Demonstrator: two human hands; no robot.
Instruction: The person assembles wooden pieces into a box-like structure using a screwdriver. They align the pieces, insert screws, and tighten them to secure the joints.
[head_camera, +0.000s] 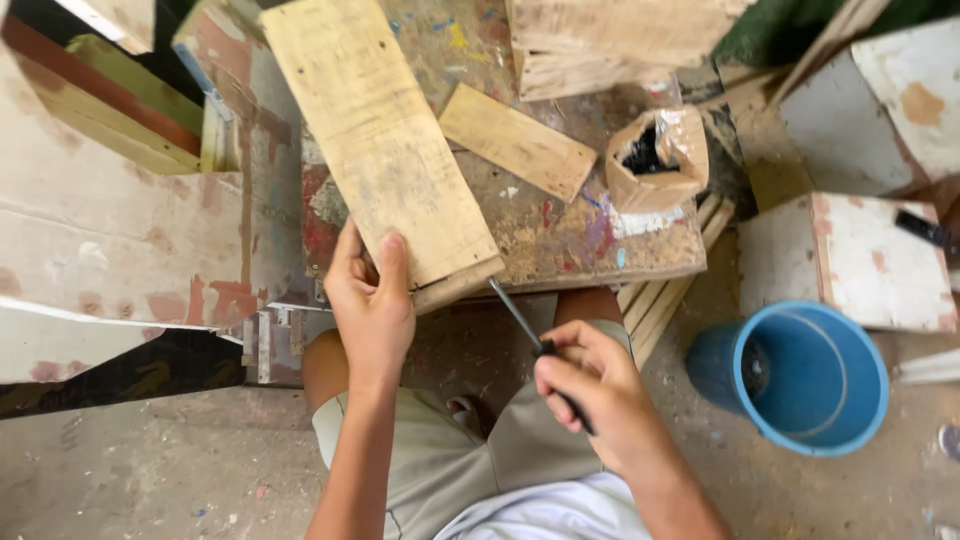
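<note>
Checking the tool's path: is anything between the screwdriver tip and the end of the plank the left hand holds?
Nothing visible. The screwdriver in the right hand points at the plank end, gripped by the left hand; only open air lies between.

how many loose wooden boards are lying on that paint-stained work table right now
2: a long board gripped by the left hand, and a short board beside it. Stacked wood at the far edge may hide more.

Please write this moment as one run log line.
left hand: holds plank | right hand: holds screwdriver | bucket: on floor
</note>
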